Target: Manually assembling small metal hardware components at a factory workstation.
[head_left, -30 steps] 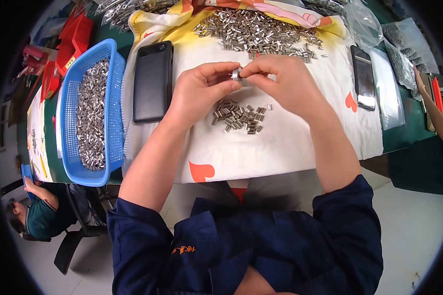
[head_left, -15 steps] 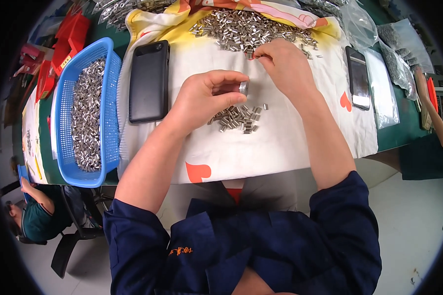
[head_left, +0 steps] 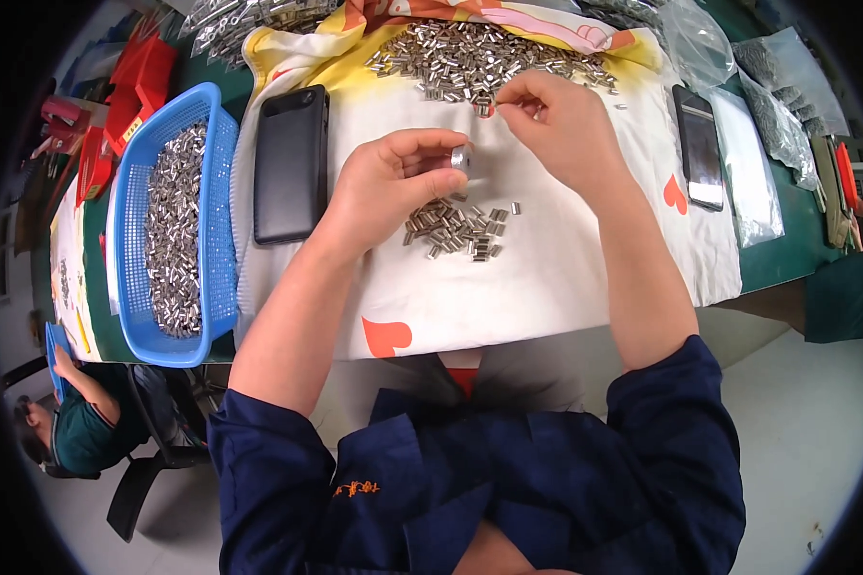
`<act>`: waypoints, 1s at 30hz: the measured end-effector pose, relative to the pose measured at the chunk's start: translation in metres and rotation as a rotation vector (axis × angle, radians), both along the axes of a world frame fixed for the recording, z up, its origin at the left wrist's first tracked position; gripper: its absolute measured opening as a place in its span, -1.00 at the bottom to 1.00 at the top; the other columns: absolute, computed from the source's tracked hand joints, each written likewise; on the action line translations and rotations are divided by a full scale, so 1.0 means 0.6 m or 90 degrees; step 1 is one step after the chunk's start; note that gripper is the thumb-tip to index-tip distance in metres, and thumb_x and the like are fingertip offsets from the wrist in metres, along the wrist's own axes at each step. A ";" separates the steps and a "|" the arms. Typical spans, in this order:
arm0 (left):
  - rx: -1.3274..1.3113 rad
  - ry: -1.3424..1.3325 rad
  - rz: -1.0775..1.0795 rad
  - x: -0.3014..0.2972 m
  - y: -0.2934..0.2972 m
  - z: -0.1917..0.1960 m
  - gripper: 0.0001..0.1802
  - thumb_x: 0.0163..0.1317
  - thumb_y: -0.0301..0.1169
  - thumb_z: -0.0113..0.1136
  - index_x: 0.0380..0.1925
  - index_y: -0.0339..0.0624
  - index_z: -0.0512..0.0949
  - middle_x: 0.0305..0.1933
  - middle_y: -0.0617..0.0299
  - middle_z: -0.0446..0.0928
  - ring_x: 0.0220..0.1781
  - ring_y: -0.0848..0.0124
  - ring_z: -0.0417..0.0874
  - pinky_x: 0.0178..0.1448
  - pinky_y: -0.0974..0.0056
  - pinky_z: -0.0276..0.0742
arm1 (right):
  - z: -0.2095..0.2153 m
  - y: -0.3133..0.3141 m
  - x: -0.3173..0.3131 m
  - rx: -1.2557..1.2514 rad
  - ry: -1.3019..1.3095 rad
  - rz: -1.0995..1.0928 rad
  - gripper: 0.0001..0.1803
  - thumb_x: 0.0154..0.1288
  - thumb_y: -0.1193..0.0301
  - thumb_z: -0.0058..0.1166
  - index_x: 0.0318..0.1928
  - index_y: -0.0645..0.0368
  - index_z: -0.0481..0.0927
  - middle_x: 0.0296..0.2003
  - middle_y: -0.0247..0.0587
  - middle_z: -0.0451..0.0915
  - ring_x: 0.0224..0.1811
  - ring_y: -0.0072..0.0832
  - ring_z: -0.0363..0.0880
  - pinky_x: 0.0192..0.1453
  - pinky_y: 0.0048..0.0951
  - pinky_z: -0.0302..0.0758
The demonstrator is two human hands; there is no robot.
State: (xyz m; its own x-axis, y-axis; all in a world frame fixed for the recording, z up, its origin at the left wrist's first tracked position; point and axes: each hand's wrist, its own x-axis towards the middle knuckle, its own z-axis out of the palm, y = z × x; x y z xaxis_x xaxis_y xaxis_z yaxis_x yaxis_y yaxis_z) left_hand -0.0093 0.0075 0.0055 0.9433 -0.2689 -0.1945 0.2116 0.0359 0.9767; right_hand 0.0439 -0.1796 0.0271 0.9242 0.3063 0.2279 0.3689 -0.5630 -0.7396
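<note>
Evidently the left hand (head_left: pixel 384 182) pinched a silver round part (head_left: pixel 460 157) between thumb and fingertips, above the cloth (head_left: pixel 527 297) and just beyond the small pile (head_left: pixel 455 228) of metal pieces. The right hand (head_left: pixel 566 129) was curled beside the near edge of the big pile (head_left: pixel 489 57), its thumb and forefinger drawn close; I could not tell whether anything sat between them.

The likeliest trouble, as I judged it, was a slip: the round part was smooth-looking and gripped near its edge, so a loosened thumb could let it drop among the small pile. The pieces looked like short cylinders, apt to roll if a finger or wrist brushed them. One stray piece (head_left: pixel 516 207) lay apart at the right of the small pile and might easily be knocked away. Only a modest strip of cloth parted the two piles, so a careless sweep of the right hand could mix them. A tug on the cloth would probably shift both, along with the black case (head_left: pixel 291 163) at the left, beside the blue basket (head_left: pixel 222 211), and the phone (head_left: pixel 700 149) at the right.
</note>
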 end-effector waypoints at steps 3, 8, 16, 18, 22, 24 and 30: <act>-0.047 -0.028 0.034 0.001 0.001 -0.007 -0.67 0.02 -0.60 0.18 -0.14 -0.31 0.47 -0.27 0.24 0.52 -0.24 0.54 0.54 -0.14 0.48 0.48 | 0.012 0.005 -0.016 0.133 0.162 0.130 -0.92 -0.02 0.51 0.04 -0.44 0.24 0.52 -0.54 -0.31 0.54 -0.50 -0.62 0.48 -0.37 -0.59 0.42; -0.126 -0.008 0.042 0.002 0.006 -0.005 -0.65 0.01 -0.61 0.17 -0.12 -0.33 0.46 -0.24 0.21 0.53 -0.23 0.53 0.53 -0.11 0.47 0.48 | 0.008 0.015 -0.027 0.131 0.160 0.176 -0.93 -0.04 0.53 0.03 -0.45 0.22 0.52 -0.58 -0.36 0.51 -0.53 -0.67 0.43 -0.41 -0.62 0.39; -0.034 -0.033 0.066 0.003 0.004 -0.002 -0.65 0.02 -0.60 0.18 -0.12 -0.35 0.46 -0.25 0.20 0.54 -0.23 0.53 0.54 -0.13 0.47 0.49 | -0.006 0.029 -0.040 -0.041 -0.099 0.132 -0.90 -0.04 0.46 0.06 -0.45 0.19 0.54 -0.52 -0.18 0.54 -0.49 -0.40 0.52 -0.39 -0.49 0.43; -0.049 -0.033 0.063 0.002 0.004 -0.002 -0.65 0.02 -0.60 0.18 -0.13 -0.35 0.46 -0.26 0.20 0.54 -0.24 0.54 0.54 -0.13 0.47 0.49 | 0.008 0.021 -0.035 -0.014 -0.020 0.141 -0.89 -0.04 0.47 0.06 -0.43 0.20 0.54 -0.52 -0.19 0.54 -0.48 -0.42 0.52 -0.38 -0.50 0.43; -0.032 -0.022 0.040 -0.002 0.001 0.005 -0.66 0.02 -0.59 0.19 -0.14 -0.33 0.48 -0.30 0.23 0.55 -0.25 0.55 0.55 -0.16 0.50 0.49 | 0.012 0.009 -0.022 0.047 0.151 0.192 -0.86 -0.02 0.47 0.06 -0.38 0.20 0.55 -0.49 -0.23 0.56 -0.44 -0.49 0.53 -0.34 -0.53 0.43; -0.019 -0.006 0.024 -0.006 -0.001 0.005 -0.67 0.02 -0.59 0.19 -0.14 -0.33 0.48 -0.30 0.24 0.55 -0.25 0.55 0.55 -0.17 0.51 0.49 | 0.016 0.000 -0.015 0.029 0.165 0.181 -0.86 -0.01 0.47 0.07 -0.37 0.20 0.56 -0.47 -0.23 0.57 -0.44 -0.50 0.53 -0.33 -0.52 0.43; 0.136 -0.044 -0.104 -0.015 -0.005 0.010 -0.66 -0.03 -0.64 0.20 -0.17 -0.27 0.51 -0.30 0.26 0.54 -0.26 0.58 0.54 -0.16 0.50 0.48 | -0.010 -0.019 0.018 -0.051 -0.004 -0.013 -0.89 0.00 0.45 0.05 -0.40 0.15 0.57 -0.47 -0.20 0.53 -0.43 -0.37 0.50 -0.30 -0.41 0.43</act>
State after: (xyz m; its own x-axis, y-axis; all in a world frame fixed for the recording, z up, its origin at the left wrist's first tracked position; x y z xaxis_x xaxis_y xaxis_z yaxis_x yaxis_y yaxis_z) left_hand -0.0182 0.0043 0.0113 0.9039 -0.3785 -0.1991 0.1296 -0.2011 0.9710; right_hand 0.0546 -0.1911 0.0212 0.9295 0.3043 0.2085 0.3603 -0.6282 -0.6896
